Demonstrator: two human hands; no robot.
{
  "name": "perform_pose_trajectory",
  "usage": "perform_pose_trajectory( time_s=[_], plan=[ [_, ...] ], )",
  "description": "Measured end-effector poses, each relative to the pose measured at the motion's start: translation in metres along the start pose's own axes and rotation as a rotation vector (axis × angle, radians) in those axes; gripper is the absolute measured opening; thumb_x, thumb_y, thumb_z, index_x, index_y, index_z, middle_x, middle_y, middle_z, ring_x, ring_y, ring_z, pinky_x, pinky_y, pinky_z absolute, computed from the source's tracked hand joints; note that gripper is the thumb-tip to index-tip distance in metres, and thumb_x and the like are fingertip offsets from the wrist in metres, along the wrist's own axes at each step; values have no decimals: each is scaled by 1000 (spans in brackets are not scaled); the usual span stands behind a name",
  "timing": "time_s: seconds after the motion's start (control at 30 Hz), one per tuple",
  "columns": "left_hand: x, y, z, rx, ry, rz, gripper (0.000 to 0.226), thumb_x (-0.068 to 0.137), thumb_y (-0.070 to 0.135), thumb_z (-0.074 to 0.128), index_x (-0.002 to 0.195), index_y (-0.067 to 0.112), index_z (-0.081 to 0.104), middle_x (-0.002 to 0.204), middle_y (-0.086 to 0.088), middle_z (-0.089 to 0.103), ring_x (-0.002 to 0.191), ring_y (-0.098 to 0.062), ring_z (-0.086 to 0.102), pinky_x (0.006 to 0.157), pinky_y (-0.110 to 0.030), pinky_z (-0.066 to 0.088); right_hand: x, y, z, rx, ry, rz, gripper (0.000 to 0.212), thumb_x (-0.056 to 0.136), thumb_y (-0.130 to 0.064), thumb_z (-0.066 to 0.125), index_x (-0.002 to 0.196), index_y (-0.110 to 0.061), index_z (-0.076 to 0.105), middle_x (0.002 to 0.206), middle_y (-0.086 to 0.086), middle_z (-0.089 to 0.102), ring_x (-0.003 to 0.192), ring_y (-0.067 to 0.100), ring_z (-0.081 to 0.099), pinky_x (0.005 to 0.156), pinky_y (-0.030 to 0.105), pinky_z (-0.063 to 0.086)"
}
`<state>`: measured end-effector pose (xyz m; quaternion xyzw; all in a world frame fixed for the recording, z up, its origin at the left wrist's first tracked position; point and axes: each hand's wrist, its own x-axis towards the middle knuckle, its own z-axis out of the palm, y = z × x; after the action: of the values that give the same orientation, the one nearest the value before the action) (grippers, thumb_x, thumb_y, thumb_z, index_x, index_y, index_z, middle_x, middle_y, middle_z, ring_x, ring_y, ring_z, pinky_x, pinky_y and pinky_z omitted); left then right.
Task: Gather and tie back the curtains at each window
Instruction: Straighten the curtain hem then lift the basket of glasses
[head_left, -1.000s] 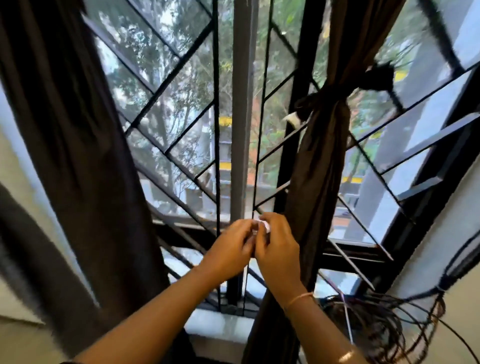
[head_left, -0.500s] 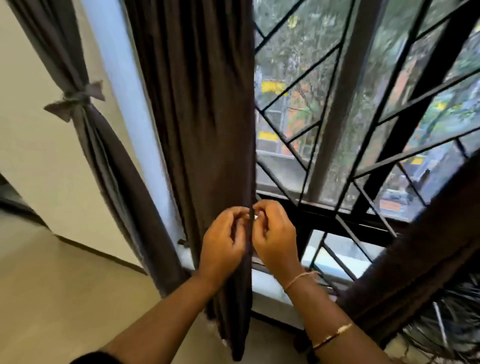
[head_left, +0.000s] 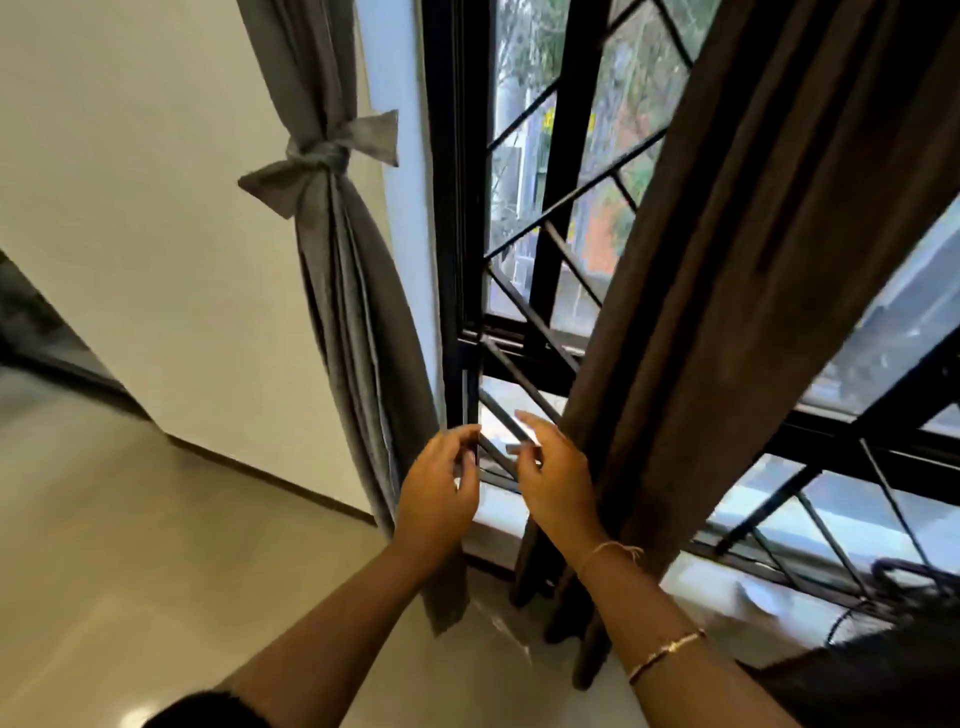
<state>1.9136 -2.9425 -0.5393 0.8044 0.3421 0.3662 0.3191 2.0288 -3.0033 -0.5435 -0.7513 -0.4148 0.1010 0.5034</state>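
The brown curtain (head_left: 727, 270) hangs loose before the window grille (head_left: 563, 202), and its foot passes the sill (head_left: 496, 525); the right hand (head_left: 553, 475) is just beside its left edge, fingers loosely spread, holding nothing visible; the left hand (head_left: 439, 486) faces it, fingers relaxed; further left, the grey curtain (head_left: 358, 338) is tied with a bow.

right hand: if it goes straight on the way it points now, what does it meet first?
Likely the diagonal grille bar, just ahead of the right hand, which points up and left. The brown curtain hangs at its right side, out of that line. Depth is unclear, so the gap can't be judged.
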Motion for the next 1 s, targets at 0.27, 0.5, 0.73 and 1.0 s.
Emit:
perform_pose_trajectory(
  time_s=[0.27,0.5,0.73,1.0],
  plan=[
    [30,-55,28,19,-229,-297,58,92,9,45,143,33,29,129,-8,54,83,-9,60,68,-6,42,35,53,39,91,10,348,43,90,-1,46,131,-11,48,124,12,59,100,24,62,90,41,53],
    [85,-108,67,-124,-291,-508,69,93,3,43,148,24,7,154,1,22,138,-19,28,111,-29,25,66,116,100,106,-49,578,42,82,0,52,124,-9,53,120,9,59,105,18,55,91,29,45],
    [93,-190,118,318,-370,-507,53,91,12,45,141,17,28,151,-12,19,139,-25,19,112,-30,16,82,195,169,69,-205,767,40,83,-10,61,123,-8,51,121,9,59,94,15,53,82,25,42],
    [104,-296,160,888,-806,-158,38,92,14,37,130,13,35,142,-13,30,131,-29,28,107,-37,22,84,299,241,28,-273,931,62,85,-15,64,139,-6,35,144,13,40,131,27,39,107,31,32]
  ],
)
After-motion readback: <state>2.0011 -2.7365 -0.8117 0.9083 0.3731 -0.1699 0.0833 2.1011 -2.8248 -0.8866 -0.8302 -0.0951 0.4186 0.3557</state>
